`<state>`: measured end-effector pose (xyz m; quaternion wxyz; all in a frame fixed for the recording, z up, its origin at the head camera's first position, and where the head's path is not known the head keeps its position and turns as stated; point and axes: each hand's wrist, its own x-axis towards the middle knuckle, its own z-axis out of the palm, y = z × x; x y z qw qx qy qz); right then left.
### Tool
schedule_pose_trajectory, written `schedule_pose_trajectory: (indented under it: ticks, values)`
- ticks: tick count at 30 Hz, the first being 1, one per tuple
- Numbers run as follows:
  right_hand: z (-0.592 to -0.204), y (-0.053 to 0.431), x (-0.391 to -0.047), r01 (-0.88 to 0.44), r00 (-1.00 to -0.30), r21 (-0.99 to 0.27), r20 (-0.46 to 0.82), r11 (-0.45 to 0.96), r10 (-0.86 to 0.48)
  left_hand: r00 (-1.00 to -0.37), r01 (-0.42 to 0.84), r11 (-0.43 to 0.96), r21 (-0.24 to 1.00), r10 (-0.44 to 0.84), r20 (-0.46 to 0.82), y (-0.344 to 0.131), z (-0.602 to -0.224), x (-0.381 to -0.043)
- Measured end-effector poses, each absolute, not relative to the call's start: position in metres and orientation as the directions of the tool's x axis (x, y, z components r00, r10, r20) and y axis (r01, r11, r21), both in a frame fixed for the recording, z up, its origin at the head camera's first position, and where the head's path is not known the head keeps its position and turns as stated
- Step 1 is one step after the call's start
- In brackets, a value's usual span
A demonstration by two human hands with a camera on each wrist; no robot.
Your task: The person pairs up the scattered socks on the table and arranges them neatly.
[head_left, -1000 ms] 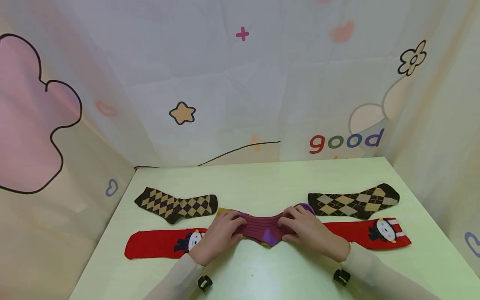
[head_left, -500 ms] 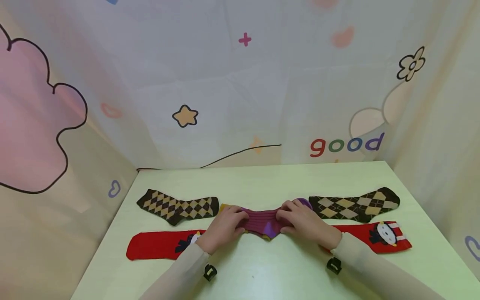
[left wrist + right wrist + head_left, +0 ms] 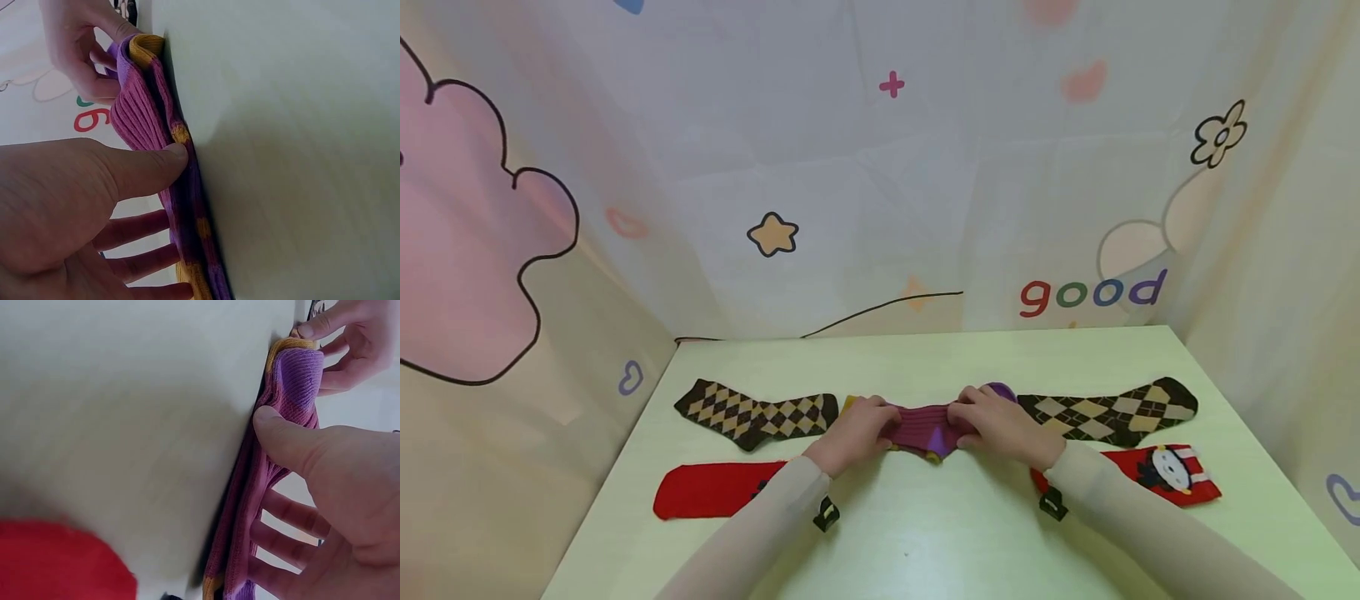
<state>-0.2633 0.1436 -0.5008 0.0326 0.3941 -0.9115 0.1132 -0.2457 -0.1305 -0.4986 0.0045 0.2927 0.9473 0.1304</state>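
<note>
A purple ribbed sock [image 3: 921, 421] with yellow patches lies across the middle of the table, between my hands. Two layers show along its near edge in the left wrist view, where the folds [image 3: 140, 106] stand close over the tabletop. My left hand [image 3: 856, 435] grips its left part, thumb on the near edge and fingers on the far side. Likewise my right hand [image 3: 1006, 427] holds the right part; in the right wrist view its thumb presses the sock [image 3: 300, 375] near a lighter purple patch. The hands hide parts of both ends.
Brown argyle socks lie flat at the left [image 3: 752, 412] and right [image 3: 1112, 412], close to the purple sock's ends. Nearer me are two red socks, left [image 3: 707, 490] and right [image 3: 1176, 475], partly under my forearms. A printed curtain [image 3: 880, 183] stands behind the pale table [image 3: 910, 533].
Both hands have slid the purple sock away from me, toward the back of the table, until it is about level with the argyle socks. The other socks stay put.
</note>
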Motion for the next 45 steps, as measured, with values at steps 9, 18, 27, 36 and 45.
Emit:
schedule_pose_trajectory:
  ticks: [9,18,27,36,45]
  values:
    - [-0.498,0.141,-0.277,-0.710,-0.703,-0.169,0.128,0.683,-0.699,-0.841,0.530,0.816,0.230,0.541,0.018,-0.128,-0.496,-0.261]
    - [-0.495,0.141,-0.290,-0.697,-0.717,-0.122,0.134,0.707,-0.684,-0.848,0.523,0.826,0.211,0.529,0.034,-0.125,-0.497,-0.274]
    - [-0.498,0.143,-0.305,-0.686,-0.727,-0.092,0.146,0.722,-0.671,-0.864,0.499,0.843,0.201,0.502,0.042,-0.124,-0.501,-0.295]
    - [-0.499,0.142,-0.314,-0.652,-0.754,-0.063,0.160,0.755,-0.638,-0.885,0.460,0.858,0.229,0.464,0.040,-0.120,-0.496,-0.303]
    - [-0.500,0.139,-0.323,-0.610,-0.780,-0.054,0.218,0.791,-0.586,-0.912,0.409,0.900,0.151,0.404,0.067,-0.119,-0.504,-0.317]
